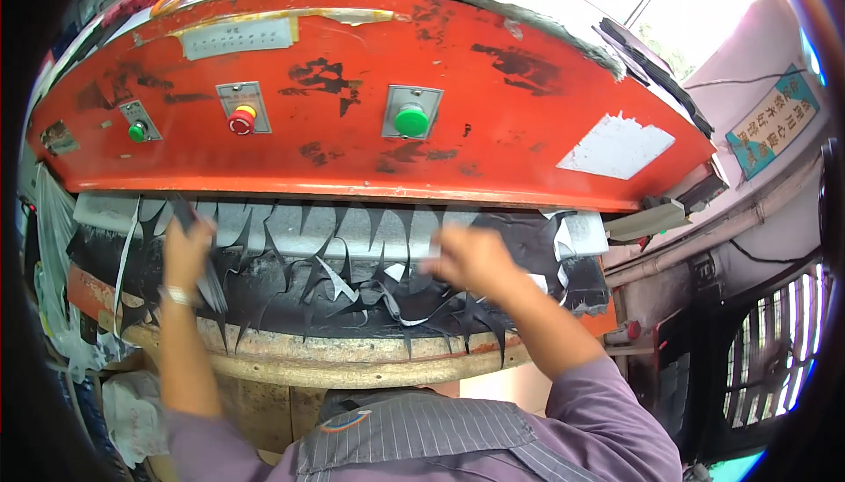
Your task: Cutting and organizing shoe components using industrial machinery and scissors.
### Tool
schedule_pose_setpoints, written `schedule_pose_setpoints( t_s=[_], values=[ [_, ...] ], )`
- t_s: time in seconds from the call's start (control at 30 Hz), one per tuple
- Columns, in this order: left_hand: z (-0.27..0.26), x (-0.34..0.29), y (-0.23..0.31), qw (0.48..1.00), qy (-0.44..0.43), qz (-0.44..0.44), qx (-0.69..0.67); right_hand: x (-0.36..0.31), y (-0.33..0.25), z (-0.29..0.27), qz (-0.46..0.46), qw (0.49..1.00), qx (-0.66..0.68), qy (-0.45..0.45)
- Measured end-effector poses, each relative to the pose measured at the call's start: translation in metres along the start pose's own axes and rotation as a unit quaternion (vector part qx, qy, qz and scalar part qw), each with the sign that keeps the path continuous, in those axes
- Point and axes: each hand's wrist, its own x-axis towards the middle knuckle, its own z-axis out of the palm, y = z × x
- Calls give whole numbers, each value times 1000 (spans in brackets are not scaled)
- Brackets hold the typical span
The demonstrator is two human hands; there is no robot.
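Note:
My left hand (187,257) is closed around a narrow bundle of dark, flat pieces (211,290), whose ends stick out above and below the fingers. My right hand (473,257), smeared by motion, hovers over the middle right of the work surface. Its fingers look bent, and whether they hold anything cannot be made out. Beneath both hands lies a torn-looking layer of black sheet scrap (352,306) with many pointed strips, some showing a white underside. Behind the scrap runs a pale grey-white pad (229,225).
A large orange-red machine body (352,156) spans the far side, low over the pad. It carries a big green button (411,120), a red stop button (242,120) and a small green button (137,132). A wooden edge (317,367) borders my side; clear plastic sheeting (57,253) hangs left.

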Motion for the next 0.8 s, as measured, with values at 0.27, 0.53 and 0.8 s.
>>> schedule_pose_setpoints(
  t_s=[0.27,0.53,0.8],
  values=[
    [118,-211,48,892,-359,185,202,-167,-49,54,70,986,-1,-154],
    [141,-233,22,912,-246,208,255,-177,-43,71,58,995,-20,-73],
    [140,-221,9,936,-239,134,221,-103,58,17,-4,930,251,-269]
  ],
)
